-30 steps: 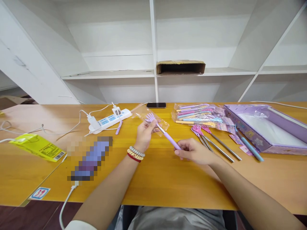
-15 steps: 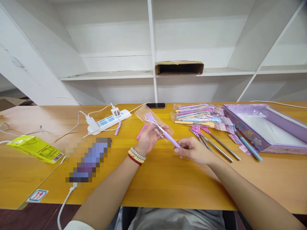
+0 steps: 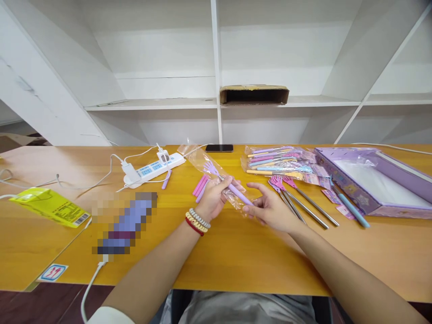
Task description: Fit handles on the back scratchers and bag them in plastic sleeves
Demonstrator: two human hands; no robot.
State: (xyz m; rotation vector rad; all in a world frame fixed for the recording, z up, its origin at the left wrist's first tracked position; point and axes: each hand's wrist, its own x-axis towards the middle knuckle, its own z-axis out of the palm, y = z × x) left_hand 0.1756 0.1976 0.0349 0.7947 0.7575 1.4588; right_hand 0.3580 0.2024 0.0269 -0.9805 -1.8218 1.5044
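Both hands meet over the counter (image 3: pixel 236 252) near its middle. Left hand (image 3: pixel 213 201) – fingers closed on the purple back scratcher (image 3: pixel 229 185), which sits inside a clear plastic sleeve (image 3: pixel 209 168), claw end pointing away. Right hand (image 3: pixel 270 208) – fingers narrow, pinching the sleeve at the handle end. Just behind the left hand, small pink sticks (image 3: pixel 200 185) lie flat. To the right, bare scratchers (image 3: pixel 300 200) lie beside a purple box (image 3: pixel 374 180), bagged scratchers (image 3: pixel 276 163) behind them. Further left: white power strip (image 3: pixel 153 168), yellow packet (image 3: pixel 50 207). Black phone (image 3: pixel 219 147) at the far edge, cardboard box (image 3: pixel 254 95) on the shelf (image 3: pixel 151 104).
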